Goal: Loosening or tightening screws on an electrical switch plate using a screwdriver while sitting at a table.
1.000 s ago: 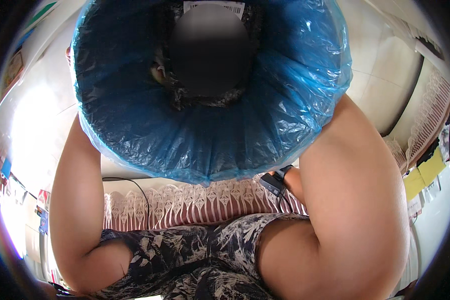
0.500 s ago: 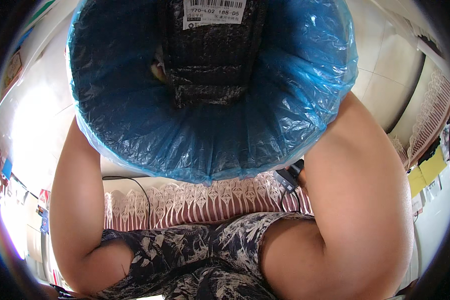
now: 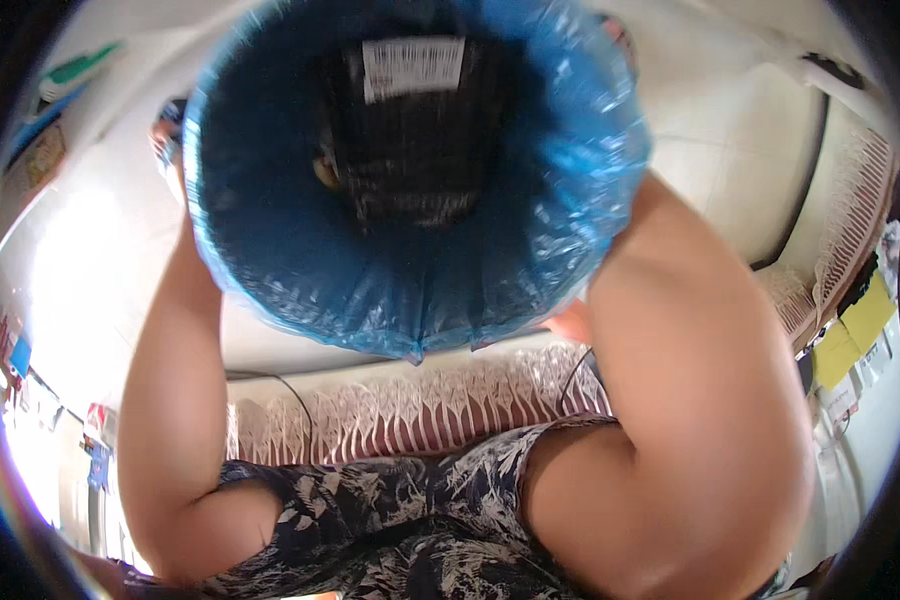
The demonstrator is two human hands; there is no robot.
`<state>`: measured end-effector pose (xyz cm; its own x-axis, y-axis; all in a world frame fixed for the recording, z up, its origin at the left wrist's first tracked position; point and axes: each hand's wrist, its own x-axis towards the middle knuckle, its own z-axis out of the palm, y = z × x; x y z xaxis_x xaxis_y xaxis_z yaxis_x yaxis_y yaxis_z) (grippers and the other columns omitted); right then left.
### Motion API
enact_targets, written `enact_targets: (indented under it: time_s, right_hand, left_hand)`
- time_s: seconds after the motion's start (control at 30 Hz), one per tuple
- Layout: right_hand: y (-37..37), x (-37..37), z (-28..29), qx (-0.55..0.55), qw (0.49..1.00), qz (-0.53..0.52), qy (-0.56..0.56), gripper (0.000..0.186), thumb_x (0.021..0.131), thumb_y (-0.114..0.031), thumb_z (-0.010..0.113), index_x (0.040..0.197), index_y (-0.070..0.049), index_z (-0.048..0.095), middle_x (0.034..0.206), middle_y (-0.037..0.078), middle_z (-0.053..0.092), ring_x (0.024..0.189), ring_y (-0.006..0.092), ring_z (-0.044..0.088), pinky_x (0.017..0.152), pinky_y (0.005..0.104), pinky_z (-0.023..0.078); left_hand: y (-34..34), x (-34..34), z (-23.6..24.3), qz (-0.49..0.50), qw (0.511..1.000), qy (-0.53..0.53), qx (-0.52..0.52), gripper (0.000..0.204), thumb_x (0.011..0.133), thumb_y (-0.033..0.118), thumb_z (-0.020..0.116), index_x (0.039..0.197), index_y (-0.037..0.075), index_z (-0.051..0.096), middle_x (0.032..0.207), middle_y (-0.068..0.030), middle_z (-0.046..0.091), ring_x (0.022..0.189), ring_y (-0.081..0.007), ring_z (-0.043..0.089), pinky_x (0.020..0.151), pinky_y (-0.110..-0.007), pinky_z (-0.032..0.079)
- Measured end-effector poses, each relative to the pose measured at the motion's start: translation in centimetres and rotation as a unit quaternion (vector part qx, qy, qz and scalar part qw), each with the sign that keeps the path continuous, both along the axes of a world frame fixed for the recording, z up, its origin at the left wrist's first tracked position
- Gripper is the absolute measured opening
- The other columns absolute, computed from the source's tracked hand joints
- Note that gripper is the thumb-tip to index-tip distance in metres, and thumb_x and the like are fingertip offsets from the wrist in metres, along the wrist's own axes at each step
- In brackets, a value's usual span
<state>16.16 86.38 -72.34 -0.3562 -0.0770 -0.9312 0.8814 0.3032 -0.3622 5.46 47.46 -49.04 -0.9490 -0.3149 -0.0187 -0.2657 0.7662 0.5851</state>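
Bin (image 3: 420, 290) with a round mouth, between bare limbs (image 3: 700, 380). Sat just beside the right hand (image 3: 567, 322), glimpsed as blurred skin below the rim. Could not tell finger spread or grip there, nor for the hidden left hand. Was lined with shiny, crinkled blue plastic (image 3: 580, 170); contained a black rectangular package (image 3: 410, 150) with a white label (image 3: 414, 68).

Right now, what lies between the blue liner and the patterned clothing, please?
The head view shows a pale surface, lace-trimmed cloth, thin dark cables and, rightward, some skin.
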Motion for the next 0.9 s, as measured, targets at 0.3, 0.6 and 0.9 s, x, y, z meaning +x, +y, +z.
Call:
enact_targets:
  time_s: [0.3,0.6,0.9]
  right_hand:
    - [11.9,-1.3,19.6,0.01,0.982,0.172,0.076,0.025,0.09,-0.01,0.065,0.112,0.001,0.065,0.095,0.002,0.067,0.087,0.0094,0.056,0.08,0.0274,0.047]
    - [15.2,-10.6,34.9,0.165,0.904,0.008,0.395,0.027,0.087,-0.006,0.069,0.112,0.002,0.066,0.093,-0.002,0.062,0.086,0.0077,0.056,0.083,0.0221,0.046]
    - [-0.5,-24.6,42.8,-0.102,0.839,-0.087,0.527,0.03,0.093,-0.014,0.063,0.114,0.007,0.059,0.104,0.012,0.064,0.09,0.0201,0.068,0.085,0.0294,0.056]
  left_hand:
    - [-6.0,0.1,11.0,0.046,0.979,0.178,0.083,0.08,0.068,0.011,0.083,0.136,0.001,0.042,0.132,-0.0131,0.049,0.125,-0.0236,0.043,0.105,-0.036,0.035]
    - [-2.0,-4.2,12.5,-0.013,0.976,0.216,-0.009,0.073,0.065,0.014,0.082,0.13,0.008,0.048,0.131,-0.0123,0.05,0.122,-0.0317,0.046,0.101,-0.042,0.038]
    - [0.4,-7.9,10.1,0.022,0.99,0.133,-0.052,0.072,0.066,0.027,0.081,0.128,0.011,0.049,0.132,-0.008,0.05,0.128,-0.0308,0.039,0.107,-0.046,0.029]
